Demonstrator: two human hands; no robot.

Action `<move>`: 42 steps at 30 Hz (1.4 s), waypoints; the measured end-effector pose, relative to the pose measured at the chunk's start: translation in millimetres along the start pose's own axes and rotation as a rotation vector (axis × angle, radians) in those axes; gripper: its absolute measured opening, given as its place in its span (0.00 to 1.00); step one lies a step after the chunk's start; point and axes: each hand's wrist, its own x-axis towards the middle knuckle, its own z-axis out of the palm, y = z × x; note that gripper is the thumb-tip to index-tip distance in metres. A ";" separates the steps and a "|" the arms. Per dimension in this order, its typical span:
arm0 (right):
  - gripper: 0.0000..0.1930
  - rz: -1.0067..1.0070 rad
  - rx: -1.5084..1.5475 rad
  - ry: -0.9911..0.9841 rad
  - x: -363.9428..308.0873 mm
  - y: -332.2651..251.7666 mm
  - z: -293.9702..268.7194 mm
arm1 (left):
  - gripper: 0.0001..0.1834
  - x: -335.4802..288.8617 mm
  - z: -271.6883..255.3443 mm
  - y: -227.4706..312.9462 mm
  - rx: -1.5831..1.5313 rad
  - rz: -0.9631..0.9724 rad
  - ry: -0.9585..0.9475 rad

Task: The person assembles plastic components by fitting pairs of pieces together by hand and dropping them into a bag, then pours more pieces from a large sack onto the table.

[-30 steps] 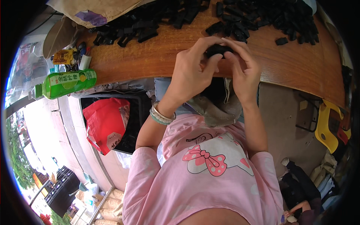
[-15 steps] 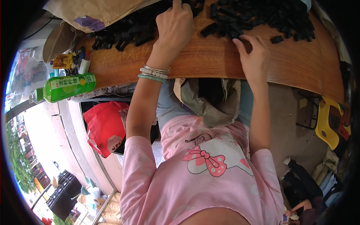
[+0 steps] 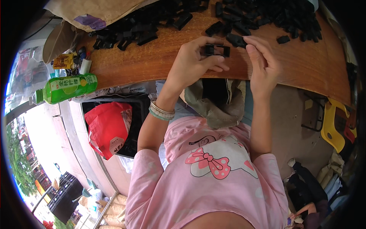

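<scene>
Between the thumb and fingers of my left hand is a small black rectangular frame piece with an opening through it. My right hand pinches one end of a solid black plastic part, close to the right of the frame. The two pieces are apart, both above the wooden table. Beyond the left hand lies a heap of black frame pieces. A second heap of black parts spreads out beyond the right hand.
A green drink bottle lies at the table's left edge, by a yellow box. Brown paper covers the far left. An open sack hangs at my lap below the wooden table's edge. A yellow stool stands right.
My left hand has come back from the far heap toward the middle with a black frame piece. The right hand has drawn a black part slightly nearer, out of its heap.
</scene>
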 end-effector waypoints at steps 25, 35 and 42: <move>0.08 -0.196 0.018 -0.110 -13.7 -4.8 3.2 | 0.16 -15.1 8.6 16.4 -0.012 -0.047 -0.017; 0.14 0.121 0.114 -0.157 -16.3 -8.6 9.5 | 0.18 -18.7 16.9 1.2 0.554 0.496 0.141; 0.12 0.021 0.017 -0.085 -20.0 -6.5 11.0 | 0.20 -14.6 22.7 -7.4 0.556 0.540 0.189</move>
